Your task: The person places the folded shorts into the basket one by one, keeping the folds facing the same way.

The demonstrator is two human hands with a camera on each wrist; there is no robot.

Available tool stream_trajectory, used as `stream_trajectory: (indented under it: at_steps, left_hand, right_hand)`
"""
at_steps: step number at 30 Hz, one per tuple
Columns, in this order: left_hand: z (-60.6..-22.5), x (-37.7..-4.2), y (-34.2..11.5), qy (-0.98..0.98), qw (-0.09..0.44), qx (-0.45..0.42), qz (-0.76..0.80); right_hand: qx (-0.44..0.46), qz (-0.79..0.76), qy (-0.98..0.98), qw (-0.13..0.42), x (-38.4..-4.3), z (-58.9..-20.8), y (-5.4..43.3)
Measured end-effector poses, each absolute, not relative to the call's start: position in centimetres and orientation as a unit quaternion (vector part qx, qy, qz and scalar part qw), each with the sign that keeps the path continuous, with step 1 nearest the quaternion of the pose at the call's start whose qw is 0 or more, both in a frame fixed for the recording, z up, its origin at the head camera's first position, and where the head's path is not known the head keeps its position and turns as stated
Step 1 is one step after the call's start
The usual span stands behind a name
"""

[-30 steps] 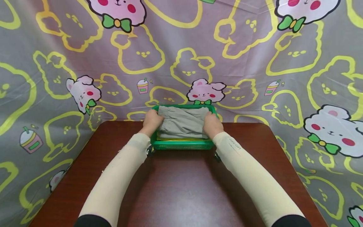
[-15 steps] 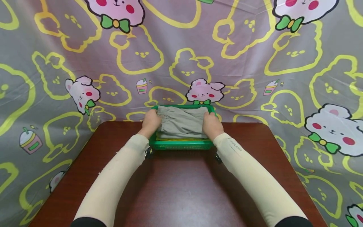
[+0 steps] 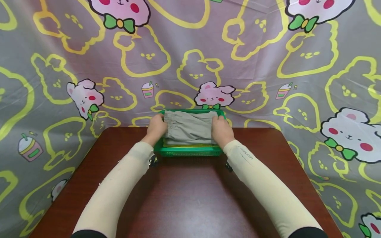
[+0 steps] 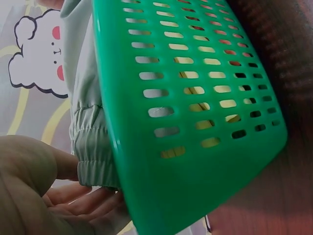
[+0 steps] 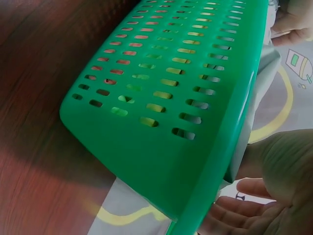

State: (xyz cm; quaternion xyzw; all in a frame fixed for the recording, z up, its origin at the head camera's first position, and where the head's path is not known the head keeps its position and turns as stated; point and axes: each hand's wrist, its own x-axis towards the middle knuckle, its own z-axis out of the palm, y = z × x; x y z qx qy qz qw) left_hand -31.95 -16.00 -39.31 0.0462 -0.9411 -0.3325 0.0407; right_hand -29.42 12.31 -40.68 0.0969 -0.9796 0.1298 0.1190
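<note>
A folded grey-green garment (image 3: 190, 127) with a gathered elastic band at its left end lies in a green plastic basket (image 3: 190, 152), bulging above the rim. My left hand (image 3: 156, 128) grips the garment's elastic end; in the left wrist view its thumb (image 4: 66, 164) lies against the gathers and the fingers curl in below. At the opposite end, my right hand (image 3: 223, 130) grips the cloth beside the basket rim. The right wrist view shows that thumb (image 5: 250, 164) at the cloth, with the fingertips partly hidden behind the rim.
Something yellow (image 3: 190, 145) shows under the garment and through the basket's slots. The basket stands near the back edge of a reddish-brown table (image 3: 190, 198). Behind it hangs a grey curtain (image 3: 178, 39) printed with cartoon rabbits.
My left hand has shifted slightly left, outward along the garment's elastic end. The right hand stays at its end. The head view has drifted a little; garment and basket otherwise look the same.
</note>
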Motion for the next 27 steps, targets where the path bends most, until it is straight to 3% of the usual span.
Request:
stream_trajectory:
  at_steps: [7,17,27]
  left_hand:
    - [-38.7,-31.5,-16.0,-0.943,0.033,0.038,-0.329]
    - [-38.6,-30.2,-16.3,-0.966,0.069,-0.016,-0.247]
    - [-38.2,-29.2,-17.2,-0.969,0.045,-0.043,-0.238]
  right_hand:
    - [0.107,0.108,-0.979,0.134,-29.2,-40.4,12.4]
    - [0.128,0.054,-0.976,0.168,-28.8,-40.3,12.7]
    - [0.142,0.075,-0.973,0.166,-27.7,-40.1,13.4]
